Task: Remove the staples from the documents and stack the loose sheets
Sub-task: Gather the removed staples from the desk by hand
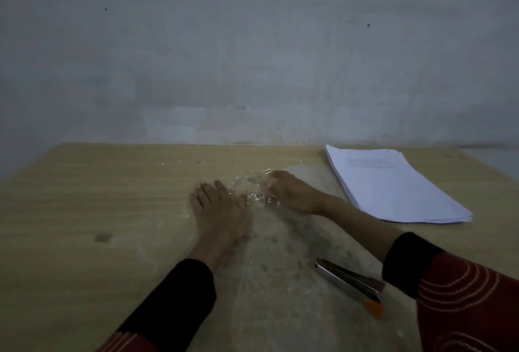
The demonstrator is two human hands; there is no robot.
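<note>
A stack of white sheets (393, 186) lies at the table's far right, its top page showing a few printed lines. Small shiny staple bits (259, 196) are scattered on the wood between my hands. My left hand (220, 208) rests flat on the table with straight fingers, just left of the bits. On the other side of the bits my right hand (292, 193) lies on its edge, fingers curved beside them; blur hides whether it pinches any. A metal staple remover (348, 281) with an orange tip lies near my right sleeve, untouched.
The wooden table (98, 197) ends at a grey wall along its far edge. A worn, pale patch runs down the table's middle, and a small dark stain (102, 238) sits at the left.
</note>
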